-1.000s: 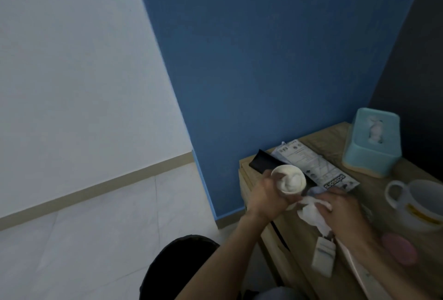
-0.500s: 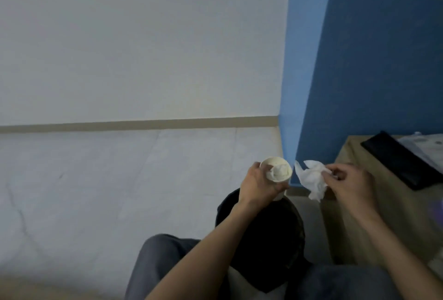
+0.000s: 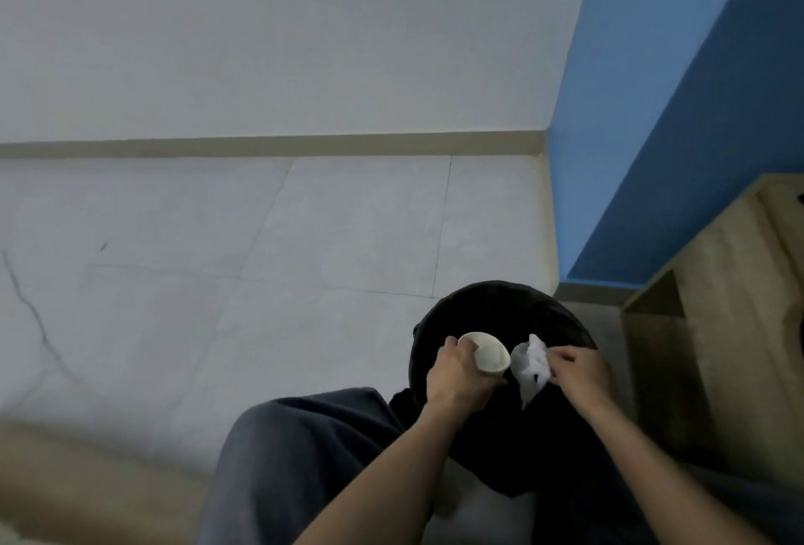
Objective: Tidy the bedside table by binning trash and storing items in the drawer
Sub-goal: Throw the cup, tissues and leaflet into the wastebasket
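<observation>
The table [image 3: 739, 327] is cut off by the right edge; its top is out of view. The bin [image 3: 500, 309] interior is too dark to read, and both forearms cover its near rim. The cup [image 3: 620, 355] contents cannot be told.

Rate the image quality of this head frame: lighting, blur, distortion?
Head view: dim, flat light, no glare; wide-angle bending of the baseboard; black bin interior unreadable; left hand with paper cup and right hand with crumpled tissue slightly soft.
</observation>
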`<action>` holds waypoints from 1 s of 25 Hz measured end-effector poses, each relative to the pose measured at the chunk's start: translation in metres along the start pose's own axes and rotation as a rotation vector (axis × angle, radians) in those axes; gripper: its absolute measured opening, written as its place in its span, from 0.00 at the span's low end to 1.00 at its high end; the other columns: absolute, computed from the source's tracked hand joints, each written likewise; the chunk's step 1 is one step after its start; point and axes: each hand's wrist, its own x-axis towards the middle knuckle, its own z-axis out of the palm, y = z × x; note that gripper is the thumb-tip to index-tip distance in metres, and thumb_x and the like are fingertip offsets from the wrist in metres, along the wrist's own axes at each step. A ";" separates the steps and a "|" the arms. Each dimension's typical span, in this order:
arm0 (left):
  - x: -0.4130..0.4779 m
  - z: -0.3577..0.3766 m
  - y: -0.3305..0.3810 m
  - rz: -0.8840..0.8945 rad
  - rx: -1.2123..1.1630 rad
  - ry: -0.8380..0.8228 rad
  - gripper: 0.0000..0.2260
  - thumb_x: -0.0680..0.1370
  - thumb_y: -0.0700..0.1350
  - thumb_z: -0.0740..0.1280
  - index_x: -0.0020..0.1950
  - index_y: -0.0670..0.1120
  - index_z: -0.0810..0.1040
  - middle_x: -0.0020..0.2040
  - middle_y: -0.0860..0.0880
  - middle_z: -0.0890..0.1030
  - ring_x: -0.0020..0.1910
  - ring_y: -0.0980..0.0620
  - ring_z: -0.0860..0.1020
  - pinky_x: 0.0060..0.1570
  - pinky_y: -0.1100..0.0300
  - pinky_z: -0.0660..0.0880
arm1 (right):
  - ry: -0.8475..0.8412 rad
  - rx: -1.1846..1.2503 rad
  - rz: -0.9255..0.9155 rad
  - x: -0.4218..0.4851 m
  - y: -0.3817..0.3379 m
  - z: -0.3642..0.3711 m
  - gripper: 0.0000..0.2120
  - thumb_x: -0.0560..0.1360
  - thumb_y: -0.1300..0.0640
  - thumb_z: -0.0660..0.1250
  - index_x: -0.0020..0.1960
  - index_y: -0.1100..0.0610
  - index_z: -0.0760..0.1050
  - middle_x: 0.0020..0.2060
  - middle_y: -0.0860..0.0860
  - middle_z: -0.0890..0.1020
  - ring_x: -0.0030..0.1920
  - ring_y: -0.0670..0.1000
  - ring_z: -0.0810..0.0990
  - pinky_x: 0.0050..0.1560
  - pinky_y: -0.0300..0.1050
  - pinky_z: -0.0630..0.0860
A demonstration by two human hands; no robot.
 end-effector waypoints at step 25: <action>-0.025 0.019 0.226 0.278 -0.622 -0.217 0.24 0.79 0.48 0.65 0.73 0.42 0.66 0.71 0.42 0.70 0.68 0.44 0.72 0.65 0.56 0.68 | 0.439 0.108 -0.503 -0.091 -0.093 -0.269 0.09 0.73 0.65 0.65 0.44 0.52 0.78 0.40 0.44 0.83 0.41 0.42 0.80 0.46 0.36 0.75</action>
